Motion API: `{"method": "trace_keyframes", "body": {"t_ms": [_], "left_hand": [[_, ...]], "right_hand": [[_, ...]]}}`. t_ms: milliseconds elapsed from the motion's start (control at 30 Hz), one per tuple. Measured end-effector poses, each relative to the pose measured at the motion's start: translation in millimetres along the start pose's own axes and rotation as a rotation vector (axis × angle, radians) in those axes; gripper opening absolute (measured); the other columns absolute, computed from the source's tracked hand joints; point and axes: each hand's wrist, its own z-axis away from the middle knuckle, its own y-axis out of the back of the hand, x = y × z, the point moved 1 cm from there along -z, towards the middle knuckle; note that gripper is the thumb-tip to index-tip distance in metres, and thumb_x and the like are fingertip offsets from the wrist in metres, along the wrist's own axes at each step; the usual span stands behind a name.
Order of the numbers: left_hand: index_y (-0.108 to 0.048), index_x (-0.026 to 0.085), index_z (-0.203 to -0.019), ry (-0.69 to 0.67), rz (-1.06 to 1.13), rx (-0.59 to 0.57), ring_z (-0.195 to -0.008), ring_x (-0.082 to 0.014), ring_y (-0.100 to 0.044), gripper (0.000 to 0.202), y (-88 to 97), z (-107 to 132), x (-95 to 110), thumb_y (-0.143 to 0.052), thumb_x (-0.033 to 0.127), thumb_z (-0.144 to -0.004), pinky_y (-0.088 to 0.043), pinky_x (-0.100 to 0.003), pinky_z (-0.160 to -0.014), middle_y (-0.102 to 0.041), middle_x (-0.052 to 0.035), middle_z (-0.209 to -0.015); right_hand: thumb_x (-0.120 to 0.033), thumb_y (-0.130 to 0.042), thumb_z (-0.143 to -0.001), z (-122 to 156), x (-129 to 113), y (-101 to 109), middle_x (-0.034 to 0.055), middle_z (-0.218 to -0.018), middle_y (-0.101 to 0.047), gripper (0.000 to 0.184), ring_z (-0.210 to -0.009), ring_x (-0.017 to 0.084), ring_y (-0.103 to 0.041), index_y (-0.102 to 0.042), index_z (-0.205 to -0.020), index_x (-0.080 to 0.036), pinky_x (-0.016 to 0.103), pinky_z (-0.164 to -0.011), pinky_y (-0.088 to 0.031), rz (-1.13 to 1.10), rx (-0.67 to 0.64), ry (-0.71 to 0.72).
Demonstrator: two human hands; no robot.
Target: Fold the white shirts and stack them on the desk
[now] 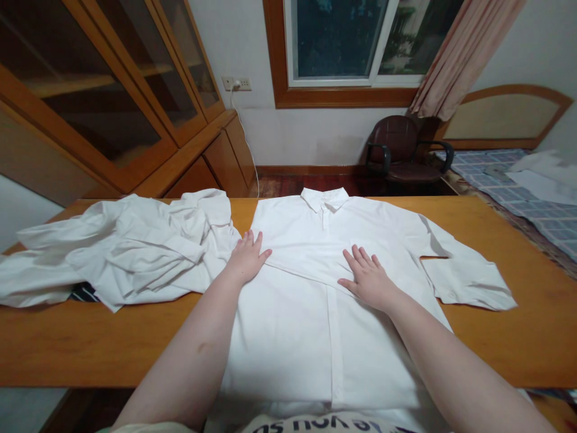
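Note:
A white long-sleeved shirt (288, 325) lies spread front side up on the wooden table, its collar (325, 198) at the far edge. My left hand (247, 258) rests on its left side with the fingers spread. On the chest, right of the button placket, my right hand (365, 276) lies flat, fingers apart. A sleeve stretches out to the right, bent downward near its end. Across the front, between my hands, runs a slanting fold. The left sleeve cannot be made out. The shirt's lower part hangs over the near table edge toward my body.
A rumpled pile of white clothing (135, 246) lies on the left of the table (532, 343), with a dark striped piece under it. Beyond stand a glass-fronted cabinet (99, 90), a brown armchair (399, 147) and a bed (500, 174). A white cord (247, 141) hangs from a wall socket.

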Motion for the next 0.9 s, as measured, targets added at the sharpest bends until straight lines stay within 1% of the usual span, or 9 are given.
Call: {"method": "trace_keyframes", "body": {"t_ms": [100, 200, 267, 367, 467, 533, 667, 800, 900], "left_hand": [[-0.026, 0.000, -0.145, 0.032, -0.042, 0.028, -0.141, -0.0302, -0.021, 0.071, 1.1, -1, 1, -0.030, 0.049, -0.093, -0.022, -0.044, -0.113, -0.023, -0.0240, -0.151], [-0.032, -0.002, -0.141, 0.063, -0.093, 0.059, -0.139, -0.0308, -0.026, 0.069, 5.8, -1, 5, -0.032, 0.047, -0.093, -0.024, -0.043, -0.112, -0.030, -0.0251, -0.148], [-0.035, -0.002, -0.140, 0.075, -0.125, 0.082, -0.139, -0.0320, -0.025, 0.069, 9.5, -2, 11, -0.035, 0.047, -0.092, -0.023, -0.044, -0.112, -0.031, -0.0257, -0.147], [-0.033, 0.002, -0.142, 0.022, -0.097, 0.077, -0.141, -0.0326, -0.018, 0.071, 11.2, -11, 23, -0.037, 0.050, -0.090, -0.018, -0.045, -0.113, -0.024, -0.0238, -0.151], [-0.023, 0.003, -0.146, 0.013, -0.004, 0.002, -0.142, -0.0327, -0.011, 0.077, 6.0, -31, 32, -0.032, 0.055, -0.090, -0.016, -0.045, -0.114, -0.016, -0.0232, -0.153], [-0.019, 0.001, -0.147, 0.073, 0.038, -0.009, -0.143, -0.0323, -0.009, 0.080, 1.4, -47, 32, -0.029, 0.056, -0.089, -0.015, -0.045, -0.114, -0.012, -0.0238, -0.154], [-0.016, -0.003, -0.146, 0.275, 0.089, 0.047, -0.143, -0.0320, -0.010, 0.087, -4.3, -72, 22, -0.026, 0.060, -0.087, -0.015, -0.044, -0.115, -0.011, -0.0244, -0.154], [-0.017, -0.007, -0.145, 0.363, 0.110, 0.096, -0.142, -0.0332, -0.012, 0.090, -4.9, -84, 15, -0.024, 0.061, -0.085, -0.014, -0.046, -0.115, -0.014, -0.0248, -0.153], [-0.019, -0.008, -0.144, 0.405, 0.072, 0.186, -0.142, -0.0342, -0.012, 0.087, -3.9, -87, 16, -0.026, 0.057, -0.086, -0.012, -0.047, -0.115, -0.016, -0.0254, -0.152]], "right_hand": [[-0.063, -0.034, -0.087, 1, 1, 2, 0.0135, -0.156, -0.010, 0.080, -0.143, 0.028, -0.005, -0.018, -0.151, -0.017, 0.049, -0.113, -0.013, 0.005, -0.016, -0.009], [-0.062, -0.035, -0.088, 2, 0, 5, 0.0130, -0.156, -0.010, 0.080, -0.143, 0.027, -0.005, -0.018, -0.151, -0.017, 0.049, -0.114, -0.012, -0.001, -0.023, -0.003], [-0.062, -0.036, -0.087, 2, 0, 6, 0.0132, -0.156, -0.010, 0.080, -0.143, 0.027, -0.006, -0.019, -0.150, -0.016, 0.049, -0.114, -0.012, -0.007, -0.027, -0.001], [-0.061, -0.037, -0.087, 2, 0, 5, 0.0140, -0.156, -0.010, 0.080, -0.143, 0.028, -0.006, -0.020, -0.150, -0.015, 0.050, -0.113, -0.012, -0.016, -0.023, 0.006], [-0.062, -0.036, -0.087, 2, 2, 3, 0.0144, -0.156, -0.011, 0.080, -0.143, 0.029, -0.007, -0.020, -0.150, -0.015, 0.051, -0.113, -0.012, -0.025, -0.008, 0.015], [-0.063, -0.035, -0.087, 2, 3, 3, 0.0140, -0.156, -0.011, 0.080, -0.143, 0.029, -0.007, -0.020, -0.150, -0.016, 0.051, -0.113, -0.013, -0.034, -0.003, 0.024], [-0.064, -0.033, -0.088, 2, 6, 3, 0.0127, -0.156, -0.013, 0.079, -0.143, 0.028, -0.008, -0.021, -0.150, -0.017, 0.050, -0.113, -0.013, -0.045, 0.003, 0.050], [-0.063, -0.035, -0.087, 2, 5, 4, 0.0129, -0.156, -0.015, 0.078, -0.143, 0.028, -0.009, -0.023, -0.150, -0.017, 0.050, -0.113, -0.014, -0.046, 0.018, 0.048], [-0.062, -0.036, -0.087, 2, 4, 6, 0.0129, -0.156, -0.014, 0.078, -0.143, 0.028, -0.008, -0.023, -0.150, -0.016, 0.050, -0.113, -0.014, -0.044, 0.002, 0.040]]}}
